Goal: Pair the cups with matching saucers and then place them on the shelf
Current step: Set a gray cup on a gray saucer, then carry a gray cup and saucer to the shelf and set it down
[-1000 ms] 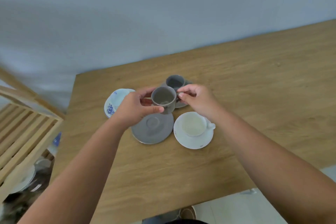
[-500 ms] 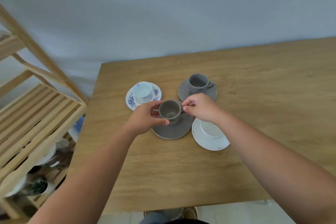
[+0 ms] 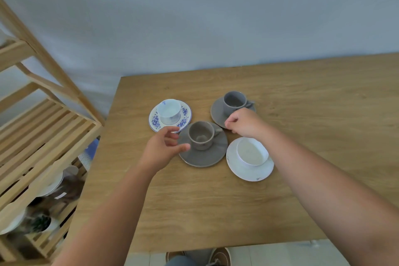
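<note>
I'm hovering both hands empty; brown cup (image 3: 201, 135) on its saucer (image 3: 203, 156) sitting just right of my half-open left hand (image 3: 163, 149), right hand (image 3: 244, 123) loosely curled.

Soft even daylight, faint shadows; wide-angle edge warping, shelf (image 3: 38, 136) perhaps blurred.

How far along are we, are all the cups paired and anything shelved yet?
Pairing looks done: the brown cup, grey cup, white cup and blue-flowered cup each sit on a matching saucer. Left hand and right hand hold nothing. Left: moving all four sets from the table to the shelf.
</note>
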The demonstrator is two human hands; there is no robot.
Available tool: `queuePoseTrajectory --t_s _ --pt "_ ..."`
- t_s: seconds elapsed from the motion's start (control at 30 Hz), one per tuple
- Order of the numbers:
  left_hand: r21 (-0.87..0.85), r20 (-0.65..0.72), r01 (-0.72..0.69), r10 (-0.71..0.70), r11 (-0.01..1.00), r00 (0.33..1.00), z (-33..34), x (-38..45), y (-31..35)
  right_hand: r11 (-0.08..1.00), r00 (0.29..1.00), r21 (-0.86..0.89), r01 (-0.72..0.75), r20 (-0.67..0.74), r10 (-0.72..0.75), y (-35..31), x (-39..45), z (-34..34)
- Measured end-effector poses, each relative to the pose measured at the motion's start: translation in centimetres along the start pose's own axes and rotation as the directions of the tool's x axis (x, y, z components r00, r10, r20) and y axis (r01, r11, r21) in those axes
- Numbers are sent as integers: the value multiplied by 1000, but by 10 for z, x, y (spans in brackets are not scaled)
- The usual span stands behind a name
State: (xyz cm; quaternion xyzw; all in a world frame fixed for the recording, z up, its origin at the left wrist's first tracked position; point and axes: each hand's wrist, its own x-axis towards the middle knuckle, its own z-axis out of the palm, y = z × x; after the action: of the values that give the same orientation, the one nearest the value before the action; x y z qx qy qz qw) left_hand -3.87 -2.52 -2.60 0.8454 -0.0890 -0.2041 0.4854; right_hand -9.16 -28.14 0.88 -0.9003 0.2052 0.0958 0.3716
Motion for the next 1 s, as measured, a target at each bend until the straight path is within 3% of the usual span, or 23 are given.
queuePoseTrajectory --t_s 0.07,0.17,0.4,0.8,1.0 --pt "21 -84 111 -109 994 990 1 -1 -8 990 998 -137 -39 41 45 -2 3 -4" --pt "-11 41 226 -225 974 973 21 1 -10 974 991 -224 -33 118 61 -6 2 -7" --pt "-119 117 259 -245 959 962 39 2 -4 919 993 -395 8 112 39 -11 7 1" --pt "-375 105 274 -253 886 962 22 -50 -29 921 974 -379 88 225 0 -23 9 17" --pt "-477 41 230 -240 849 970 -5 -79 -48 954 960 -271 128 275 -51 -42 9 40"
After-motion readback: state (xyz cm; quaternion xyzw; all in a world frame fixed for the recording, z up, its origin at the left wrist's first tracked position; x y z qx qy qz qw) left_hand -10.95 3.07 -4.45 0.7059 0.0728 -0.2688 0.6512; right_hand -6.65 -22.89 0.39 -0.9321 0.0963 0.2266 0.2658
